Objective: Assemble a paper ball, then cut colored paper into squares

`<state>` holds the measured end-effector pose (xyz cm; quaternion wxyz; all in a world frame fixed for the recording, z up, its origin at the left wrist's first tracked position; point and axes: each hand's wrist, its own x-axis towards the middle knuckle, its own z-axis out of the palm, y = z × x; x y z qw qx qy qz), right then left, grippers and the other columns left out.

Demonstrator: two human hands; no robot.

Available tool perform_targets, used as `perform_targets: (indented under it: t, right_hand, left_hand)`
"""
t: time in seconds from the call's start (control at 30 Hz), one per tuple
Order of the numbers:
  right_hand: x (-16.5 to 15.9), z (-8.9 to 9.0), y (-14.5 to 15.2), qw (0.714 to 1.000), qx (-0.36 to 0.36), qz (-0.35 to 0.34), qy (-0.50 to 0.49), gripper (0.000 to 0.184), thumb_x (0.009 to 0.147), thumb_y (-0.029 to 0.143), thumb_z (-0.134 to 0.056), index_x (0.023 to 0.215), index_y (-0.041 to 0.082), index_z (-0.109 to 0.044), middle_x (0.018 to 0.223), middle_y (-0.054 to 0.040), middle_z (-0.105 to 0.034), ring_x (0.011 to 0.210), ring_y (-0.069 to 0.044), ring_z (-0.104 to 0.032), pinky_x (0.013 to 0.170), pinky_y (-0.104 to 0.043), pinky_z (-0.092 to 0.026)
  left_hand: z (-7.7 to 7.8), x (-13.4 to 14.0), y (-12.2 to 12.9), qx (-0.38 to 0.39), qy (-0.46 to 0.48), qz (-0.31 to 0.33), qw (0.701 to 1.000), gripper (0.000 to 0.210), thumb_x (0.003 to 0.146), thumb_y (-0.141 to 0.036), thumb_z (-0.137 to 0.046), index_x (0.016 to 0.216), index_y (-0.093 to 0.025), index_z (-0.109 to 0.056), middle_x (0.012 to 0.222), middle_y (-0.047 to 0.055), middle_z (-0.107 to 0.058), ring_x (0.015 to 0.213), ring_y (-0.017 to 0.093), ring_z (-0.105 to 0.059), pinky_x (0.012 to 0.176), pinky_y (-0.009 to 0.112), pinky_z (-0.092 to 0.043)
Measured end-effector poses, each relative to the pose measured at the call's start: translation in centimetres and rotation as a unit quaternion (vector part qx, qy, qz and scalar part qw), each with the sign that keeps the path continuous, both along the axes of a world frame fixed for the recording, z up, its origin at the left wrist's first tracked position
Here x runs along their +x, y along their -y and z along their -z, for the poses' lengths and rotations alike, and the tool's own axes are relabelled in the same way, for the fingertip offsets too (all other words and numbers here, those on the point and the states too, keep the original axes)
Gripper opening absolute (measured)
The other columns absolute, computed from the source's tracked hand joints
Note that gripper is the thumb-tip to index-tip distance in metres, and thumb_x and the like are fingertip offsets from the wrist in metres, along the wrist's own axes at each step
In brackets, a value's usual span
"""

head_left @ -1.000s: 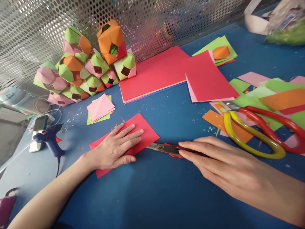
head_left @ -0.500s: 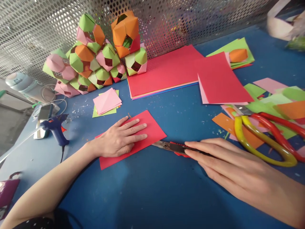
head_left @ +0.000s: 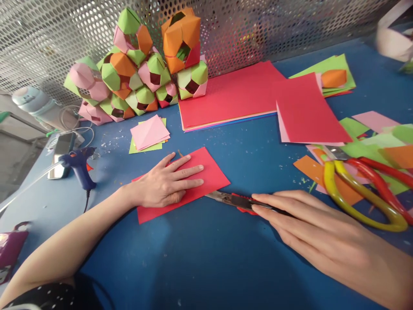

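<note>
My left hand (head_left: 167, 183) lies flat with spread fingers on a folded red sheet of paper (head_left: 211, 168), pressing it to the blue table (head_left: 200, 258). In my right hand (head_left: 316, 228) is a box cutter (head_left: 240, 201) with a black and red handle, gripped between thumb and fingers. Its blade points left and its tip meets the lower edge of the red paper, partly under it as far as I can see. The thumb is hidden beneath the right hand. A stack of small pink and green paper squares (head_left: 150, 132) lies beyond my left hand.
Folded paper modules (head_left: 122, 71) stand piled at the back left. Large red sheets (head_left: 232, 97) and a smaller red sheet (head_left: 309, 110) lie behind. Scissors with yellow and red handles (head_left: 358, 198) rest among paper scraps at right. A blue glue gun (head_left: 79, 165) stands at left.
The view has shifted slightly, so most things appear a little further right. Both hands keep their places on the paper and the box cutter, with the blade still at the paper's edge.
</note>
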<state>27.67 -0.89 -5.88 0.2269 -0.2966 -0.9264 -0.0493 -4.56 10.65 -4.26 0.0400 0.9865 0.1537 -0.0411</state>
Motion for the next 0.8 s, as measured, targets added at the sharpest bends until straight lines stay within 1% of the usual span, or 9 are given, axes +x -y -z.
perform_targets:
  t: [0.07, 0.17, 0.23, 0.33, 0.47, 0.57, 0.7, 0.8]
  right_hand:
    - [-0.1, 0.0, 0.2, 1.000, 0.004, -0.001, 0.004, 0.036, 0.091, 0.000, -0.039, 0.106, 0.014, -0.069, 0.110, -0.0077, -0.070, 0.109, -0.021, -0.059, 0.091, -0.037, -0.051]
    - [-0.3, -0.1, 0.5, 0.999, 0.030, -0.002, 0.013, 0.036, 0.090, -0.001, -0.038, 0.105, 0.010, -0.069, 0.109, -0.0119, -0.070, 0.109, -0.023, -0.059, 0.092, -0.039, -0.050]
    - [-0.4, -0.2, 0.8, 0.999, 0.042, -0.003, 0.024, 0.035, 0.089, -0.002, -0.039, 0.102, 0.010, -0.069, 0.110, -0.0124, -0.069, 0.111, -0.024, -0.059, 0.093, -0.041, -0.050]
    - [-0.5, -0.3, 1.0, 0.999, 0.026, -0.001, 0.019, 0.035, 0.089, -0.002, -0.041, 0.100, 0.014, -0.070, 0.111, -0.0092, -0.070, 0.112, -0.023, -0.059, 0.093, -0.039, -0.051]
    - [-0.7, -0.4, 1.0, 1.000, 0.010, -0.005, 0.001, 0.038, 0.090, 0.000, -0.039, 0.104, 0.015, -0.070, 0.109, -0.0065, -0.072, 0.109, -0.021, -0.062, 0.093, -0.037, -0.053]
    - [-0.7, -0.3, 0.9, 1.000, 0.014, -0.002, 0.005, 0.038, 0.090, 0.000, -0.039, 0.103, 0.016, -0.071, 0.110, -0.0060, -0.072, 0.110, -0.021, -0.063, 0.093, -0.038, -0.055]
    - [-0.6, -0.1, 1.0, 1.000, -0.017, -0.005, -0.003, 0.039, 0.091, 0.002, -0.040, 0.109, 0.019, -0.070, 0.113, -0.0055, -0.072, 0.112, -0.021, -0.063, 0.094, -0.039, -0.056]
    - [-0.7, 0.2, 1.1, 1.000, -0.021, 0.001, -0.021, 0.037, 0.090, 0.001, -0.042, 0.110, 0.017, -0.069, 0.114, -0.0061, -0.072, 0.114, -0.021, -0.062, 0.094, -0.039, -0.056]
  left_hand:
    - [0.1, 0.0, 0.0, -0.001, -0.002, -0.001, 1.000, 0.052, 0.096, -0.027, -0.039, 0.148, -0.028, -0.036, 0.159, 0.002, -0.026, 0.150, 0.032, -0.011, 0.118, 0.061, -0.012]
    - [0.0, 0.0, 0.0, -0.001, 0.000, -0.003, 1.000, 0.052, 0.096, -0.027, -0.039, 0.148, -0.028, -0.036, 0.159, 0.002, -0.026, 0.150, 0.032, -0.011, 0.118, 0.061, -0.012]
    - [0.0, 0.0, 0.0, 0.001, 0.003, -0.001, 1.000, 0.051, 0.096, -0.026, -0.039, 0.147, -0.027, -0.038, 0.159, 0.002, -0.027, 0.150, 0.033, -0.012, 0.118, 0.061, -0.013]
    - [0.1, 0.1, 0.0, 0.005, 0.006, 0.001, 1.000, 0.050, 0.096, -0.026, -0.038, 0.146, -0.026, -0.040, 0.159, 0.003, -0.027, 0.149, 0.033, -0.013, 0.117, 0.061, -0.014]
    - [0.1, 0.1, 0.0, 0.008, 0.008, -0.001, 1.000, 0.049, 0.096, -0.026, -0.038, 0.145, -0.027, -0.041, 0.158, 0.003, -0.028, 0.149, 0.032, -0.014, 0.118, 0.061, -0.015]
    - [0.1, 0.1, 0.0, 0.008, 0.007, 0.000, 1.000, 0.049, 0.097, -0.026, -0.038, 0.145, -0.026, -0.041, 0.158, 0.003, -0.028, 0.149, 0.032, -0.015, 0.118, 0.060, -0.015]
    - [0.0, 0.0, 0.1, 0.004, 0.004, -0.004, 1.000, 0.050, 0.096, -0.027, -0.038, 0.146, -0.028, -0.040, 0.158, 0.002, -0.028, 0.150, 0.031, -0.014, 0.119, 0.059, -0.014]
    - [0.0, 0.0, 0.1, 0.004, 0.006, -0.003, 1.000, 0.050, 0.097, -0.026, -0.038, 0.147, -0.028, -0.039, 0.158, 0.002, -0.027, 0.150, 0.031, -0.013, 0.119, 0.058, -0.012]
